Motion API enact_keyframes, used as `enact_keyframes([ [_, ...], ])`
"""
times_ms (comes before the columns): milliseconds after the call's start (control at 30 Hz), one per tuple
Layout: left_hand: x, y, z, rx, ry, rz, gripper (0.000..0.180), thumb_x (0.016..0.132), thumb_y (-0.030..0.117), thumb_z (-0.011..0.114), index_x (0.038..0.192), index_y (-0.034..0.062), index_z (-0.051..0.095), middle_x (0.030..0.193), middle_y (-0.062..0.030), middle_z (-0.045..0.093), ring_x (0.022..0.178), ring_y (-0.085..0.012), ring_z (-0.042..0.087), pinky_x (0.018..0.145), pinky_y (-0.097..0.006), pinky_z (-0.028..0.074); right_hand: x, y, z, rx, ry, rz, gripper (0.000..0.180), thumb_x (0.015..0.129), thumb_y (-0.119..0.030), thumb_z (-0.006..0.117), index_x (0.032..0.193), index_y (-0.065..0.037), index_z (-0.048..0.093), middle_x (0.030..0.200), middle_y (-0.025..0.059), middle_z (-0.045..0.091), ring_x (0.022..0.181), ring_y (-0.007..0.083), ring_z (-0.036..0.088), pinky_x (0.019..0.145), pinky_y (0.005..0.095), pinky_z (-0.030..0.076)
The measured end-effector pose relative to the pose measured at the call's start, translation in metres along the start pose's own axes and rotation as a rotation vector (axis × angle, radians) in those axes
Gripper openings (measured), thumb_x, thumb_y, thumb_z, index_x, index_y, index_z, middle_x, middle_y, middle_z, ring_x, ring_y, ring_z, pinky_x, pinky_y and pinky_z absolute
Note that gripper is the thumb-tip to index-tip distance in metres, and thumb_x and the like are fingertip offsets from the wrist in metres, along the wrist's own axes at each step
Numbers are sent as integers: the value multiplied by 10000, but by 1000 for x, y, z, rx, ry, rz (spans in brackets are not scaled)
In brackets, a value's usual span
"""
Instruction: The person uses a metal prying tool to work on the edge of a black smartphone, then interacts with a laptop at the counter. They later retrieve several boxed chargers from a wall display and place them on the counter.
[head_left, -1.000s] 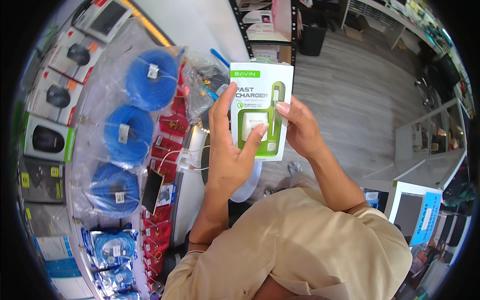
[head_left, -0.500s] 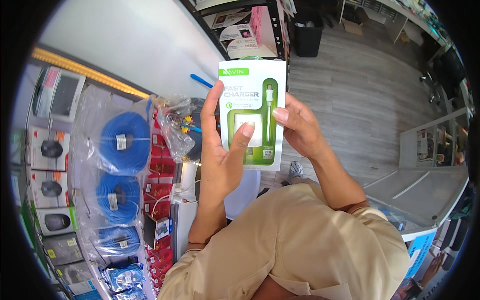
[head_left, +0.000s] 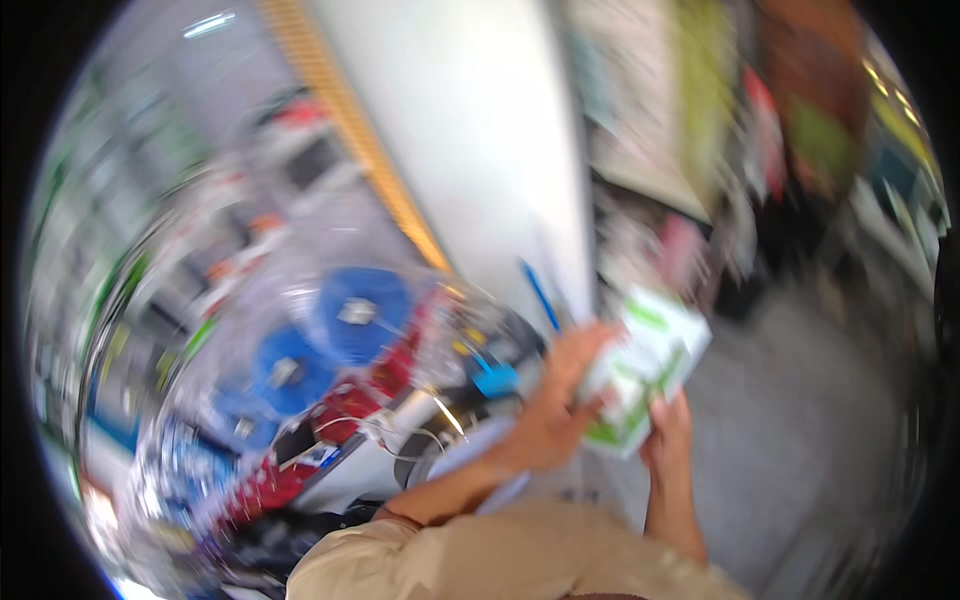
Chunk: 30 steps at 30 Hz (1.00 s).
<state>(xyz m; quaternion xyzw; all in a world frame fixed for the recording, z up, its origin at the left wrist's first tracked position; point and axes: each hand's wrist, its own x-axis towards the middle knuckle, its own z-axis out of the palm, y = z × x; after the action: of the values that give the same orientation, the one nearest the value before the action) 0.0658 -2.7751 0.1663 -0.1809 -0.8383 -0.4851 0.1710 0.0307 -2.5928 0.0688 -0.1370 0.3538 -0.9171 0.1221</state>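
The picture is heavily blurred by motion. A white and green charger box (head_left: 648, 370) sits right of centre, tilted, held from both sides. My left hand (head_left: 555, 400) grips its left edge with the fingers curled up along it. My right hand (head_left: 668, 440) holds the box's lower right corner from beneath. Both forearms rise from a beige shirt (head_left: 500, 560) at the bottom edge.
Blue coiled cables in clear bags (head_left: 355, 312) hang on the display to the left, with red packets (head_left: 350, 400) below them. A white wall panel (head_left: 470, 150) runs up the middle. Blurred shelves (head_left: 720, 120) stand at the upper right over grey floor (head_left: 800, 420).
The view has swung upward and sideways, blurring everything. The box and both hands have shifted down and to the right in the picture, and the box is now tilted.
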Motion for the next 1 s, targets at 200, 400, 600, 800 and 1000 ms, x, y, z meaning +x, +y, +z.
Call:
enact_keyframes([
  [200,-33,9,-48,41,228,63,588,1049,227,641,1590,87,455,1623,-192,358,1533,-377,312,1269,-487,224,41,38,49,-122,-325,-33,932,896,-245,810,1601,52,277,1513,195,509,1370,292,537,1178,423,412],
  [400,-105,106,-216,771,637,220,503,976,251,719,1427,58,610,1472,-152,595,1382,-319,528,1187,-452,363,24,90,145,-17,-599,147,779,933,-205,789,1537,40,362,1410,162,600,1274,244,610,1115,388,467],
  [600,-67,262,-401,243,931,688,553,1094,250,515,1560,-35,427,1539,-185,515,1438,-274,495,1212,-412,374,-19,138,200,27,-706,185,708,950,-219,783,1496,38,414,1400,156,620,1267,231,618,1107,376,466],
  [800,-11,308,-531,-341,952,685,660,1047,147,515,1634,-12,256,1764,-214,31,1632,-394,69,1312,-509,146,-77,170,224,77,-627,165,672,952,-176,747,1499,34,418,1384,157,625,1241,259,642,1088,414,500],
  [1000,21,330,-540,-760,1146,524,1006,909,215,634,1661,68,-19,1714,-193,210,1554,-371,267,1278,-573,192,-100,161,214,59,-505,135,698,934,-214,763,1494,32,427,1367,165,629,1222,273,655,1064,435,530],
])
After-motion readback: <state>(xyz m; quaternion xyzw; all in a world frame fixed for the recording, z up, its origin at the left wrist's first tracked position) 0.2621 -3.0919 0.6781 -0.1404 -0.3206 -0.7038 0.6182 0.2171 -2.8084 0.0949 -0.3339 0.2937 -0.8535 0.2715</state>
